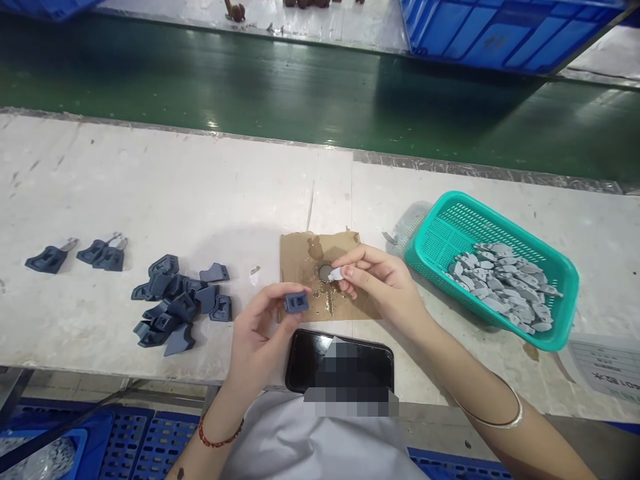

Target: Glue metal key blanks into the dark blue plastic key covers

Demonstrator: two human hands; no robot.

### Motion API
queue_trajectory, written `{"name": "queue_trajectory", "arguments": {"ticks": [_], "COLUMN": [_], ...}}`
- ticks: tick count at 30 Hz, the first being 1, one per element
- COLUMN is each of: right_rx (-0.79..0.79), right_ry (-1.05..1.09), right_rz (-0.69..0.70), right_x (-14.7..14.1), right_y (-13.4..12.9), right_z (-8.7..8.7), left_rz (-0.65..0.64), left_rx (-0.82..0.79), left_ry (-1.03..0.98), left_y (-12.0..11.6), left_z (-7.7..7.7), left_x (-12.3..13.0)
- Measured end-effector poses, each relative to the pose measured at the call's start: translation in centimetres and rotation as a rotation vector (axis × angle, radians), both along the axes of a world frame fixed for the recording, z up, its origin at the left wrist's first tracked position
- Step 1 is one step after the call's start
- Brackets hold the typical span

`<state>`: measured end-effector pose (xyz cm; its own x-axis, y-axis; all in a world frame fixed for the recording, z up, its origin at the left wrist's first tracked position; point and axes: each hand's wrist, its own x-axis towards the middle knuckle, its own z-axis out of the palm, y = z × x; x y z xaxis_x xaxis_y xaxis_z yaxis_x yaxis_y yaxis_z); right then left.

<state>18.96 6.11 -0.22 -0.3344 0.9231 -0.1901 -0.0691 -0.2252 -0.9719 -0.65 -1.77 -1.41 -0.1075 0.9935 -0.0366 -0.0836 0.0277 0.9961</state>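
Note:
My left hand [260,330] grips a dark blue-grey plastic piece [297,303] with small openings in its face. Between the thumb and fingers of my right hand [380,280] is a small light grey piece [335,274]. Its tip is over or touching a bottle cap [326,273] with dark grey contents; I cannot tell which. The cap sits on a brown cardboard sheet [295,257] with wet-looking spots. To the left lies a pile of similar blue-grey pieces [183,307]. Farther left, a few blue-grey pieces [47,259] have light parts sticking out.
A green basket [420,257] holding many light grey pieces [505,287] stands at the right. A black phone [305,360] lies near the front edge. Behind the table runs a green conveyor belt [225,87], with a blue crate [475,40] beyond. A labelled container [605,367] is at far right.

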Motion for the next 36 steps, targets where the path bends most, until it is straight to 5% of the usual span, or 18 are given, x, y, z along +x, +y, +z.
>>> {"name": "queue_trajectory", "arguments": {"ticks": [5, 14, 22, 36], "right_rx": [-0.023, -0.03, 0.073, 0.224], "right_ry": [0.045, 0.083, 0.117, 0.094], "right_rz": [-0.037, -0.013, 0.03, 0.067], "right_x": [0.0, -0.2, -0.9, -1.7], "right_y": [0.0, -0.7, -2.2, -3.1], "right_z": [-0.2, 0.2, 0.8, 0.8], "left_rz": [0.08, 0.102, 0.052, 0.013], "left_rx": [0.012, -0.267, -0.413, -0.436], "left_ry": [0.077, -0.46, -0.644, -0.66], "left_y": [0.0, 0.7, 0.9, 0.8], "left_z": [-0.3, 0.5, 0.7, 0.8], "left_x": [-0.1, 0.4, 0.6, 0.9]}}
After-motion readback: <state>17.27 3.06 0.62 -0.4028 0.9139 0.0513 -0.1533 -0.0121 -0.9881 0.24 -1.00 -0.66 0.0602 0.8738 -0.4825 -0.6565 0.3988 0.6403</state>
